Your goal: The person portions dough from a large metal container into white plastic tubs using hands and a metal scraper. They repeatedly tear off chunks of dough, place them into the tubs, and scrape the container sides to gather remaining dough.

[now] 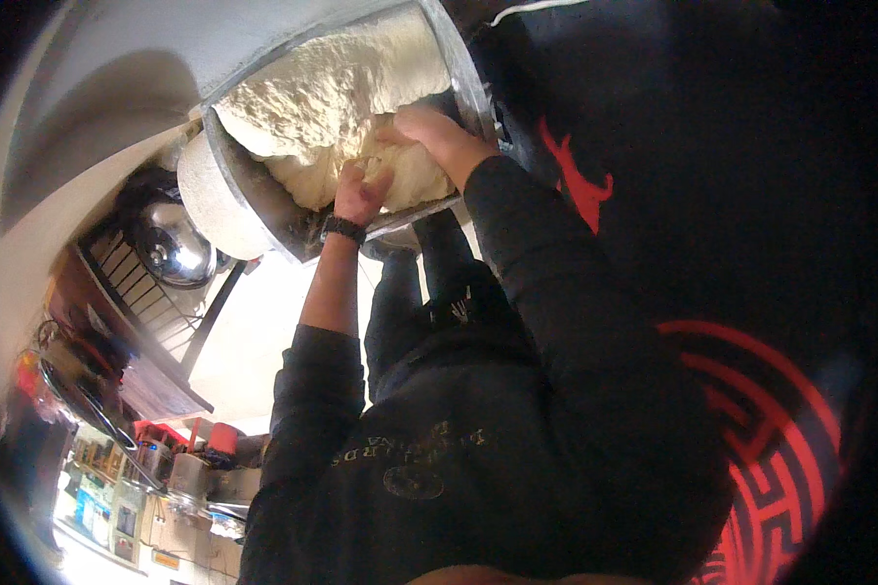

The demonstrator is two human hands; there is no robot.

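Observation:
A large mass of pale dough fills most of a metal trough in front of me. Its surface is rough and torn on the left and smoother at the far right. My left hand, with a dark watch on the wrist, is closed on the dough's near side, its fingertips partly sunk in. To its right and a little farther in, my right hand grips a fold of the same dough. The fingers of that hand are partly hidden in it.
A round white panel adjoins the trough's left side. Left of that, a shiny metal lid lies by a wire rack. Shelves with several containers stand at lower left. A black surface with red patterns rises on the right.

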